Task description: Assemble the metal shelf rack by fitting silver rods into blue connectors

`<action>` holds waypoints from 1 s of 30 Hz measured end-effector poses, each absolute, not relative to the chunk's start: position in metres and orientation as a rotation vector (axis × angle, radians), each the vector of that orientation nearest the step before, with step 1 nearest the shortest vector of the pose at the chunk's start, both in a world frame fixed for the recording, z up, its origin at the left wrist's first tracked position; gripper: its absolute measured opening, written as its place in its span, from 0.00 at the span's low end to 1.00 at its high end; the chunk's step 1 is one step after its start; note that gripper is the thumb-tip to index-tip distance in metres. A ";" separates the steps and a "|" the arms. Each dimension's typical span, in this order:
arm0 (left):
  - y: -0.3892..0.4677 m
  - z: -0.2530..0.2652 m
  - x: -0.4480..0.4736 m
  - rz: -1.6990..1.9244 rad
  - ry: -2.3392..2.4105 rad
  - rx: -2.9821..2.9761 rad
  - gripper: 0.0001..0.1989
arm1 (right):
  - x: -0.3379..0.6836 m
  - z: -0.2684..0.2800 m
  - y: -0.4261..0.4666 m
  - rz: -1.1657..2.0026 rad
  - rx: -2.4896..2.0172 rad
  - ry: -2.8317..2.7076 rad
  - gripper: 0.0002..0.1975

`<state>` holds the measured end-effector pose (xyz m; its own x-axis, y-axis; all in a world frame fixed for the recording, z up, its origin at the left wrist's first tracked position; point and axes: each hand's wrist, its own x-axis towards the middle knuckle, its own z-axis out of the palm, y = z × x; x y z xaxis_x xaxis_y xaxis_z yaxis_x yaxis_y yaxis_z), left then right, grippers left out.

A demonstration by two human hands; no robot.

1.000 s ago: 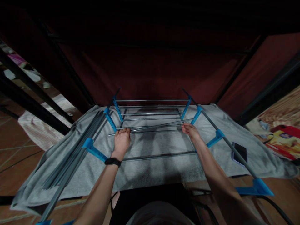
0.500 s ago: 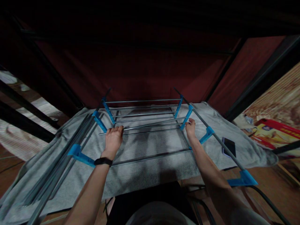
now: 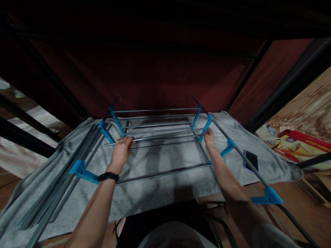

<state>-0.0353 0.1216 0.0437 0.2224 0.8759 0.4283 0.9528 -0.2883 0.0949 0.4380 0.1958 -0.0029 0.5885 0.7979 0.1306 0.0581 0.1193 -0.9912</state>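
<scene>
My left hand (image 3: 122,148), with a black band on its wrist, is wrapped over a thin grey metal tube (image 3: 155,138). The tube slants across the rack frame, its left end poking out past the hand by a left blue bracket (image 3: 105,131). Its right end reaches the right blue plastic bracket (image 3: 205,129). Against that bracket's outer lower side, my right hand (image 3: 209,137) has its fingers curled and closed; the fingertips are partly hidden. Other cross tubes (image 3: 159,110) join blue brackets at the far end, and one nearer cross tube (image 3: 165,174) spans the frame.
Loose grey tubes (image 3: 59,182) lie bundled at left on a grey blanket (image 3: 165,193). A phone (image 3: 250,161) rests at right beneath a side rail (image 3: 247,160). Beyond it is a red and yellow package (image 3: 297,146). Dark posts (image 3: 292,82) and a dark red panel (image 3: 155,75) surround the area.
My left hand and the tube it holds have shifted slightly left in view. The right hand stays at the same bracket, a little higher. The camera view has moved slightly.
</scene>
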 end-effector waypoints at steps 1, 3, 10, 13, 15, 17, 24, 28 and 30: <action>0.122 0.045 -0.035 -0.601 -1.745 -2.299 0.16 | 0.440 -0.005 0.197 0.620 -1.379 -0.813 0.17; 0.121 0.048 -0.034 -0.574 -1.747 -2.284 0.18 | 0.443 -0.009 0.199 0.616 -1.393 -0.831 0.17; 0.122 0.049 -0.031 -0.509 -1.748 -2.237 0.21 | 0.445 -0.013 0.199 0.612 -1.351 -0.850 0.20; 0.122 0.050 -0.030 -0.476 -1.746 -2.230 0.22 | 0.443 -0.012 0.198 0.597 -1.376 -0.864 0.21; 0.121 0.050 -0.030 -0.454 -1.746 -2.217 0.22 | 0.443 -0.012 0.198 0.599 -1.350 -0.866 0.22; 0.121 0.050 -0.029 -0.431 -1.745 -2.208 0.22 | 0.443 -0.013 0.199 0.602 -1.319 -0.864 0.21; 0.120 0.051 -0.025 -0.365 -1.800 -2.217 0.20 | 0.453 -0.031 0.206 0.554 -1.424 -0.895 0.23; 0.121 0.051 -0.022 -0.345 -1.848 -2.194 0.17 | 0.459 -0.040 0.212 0.525 -1.513 -0.971 0.23; 0.122 0.051 -0.020 -0.352 -1.858 -2.184 0.17 | 0.460 -0.041 0.212 0.516 -1.520 -1.002 0.23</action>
<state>-0.0201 0.1216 0.0512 0.1566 0.9265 0.3421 0.9875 -0.1541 -0.0347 0.4604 0.2123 -0.0414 0.5335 0.8183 0.2140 0.3011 0.0527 -0.9521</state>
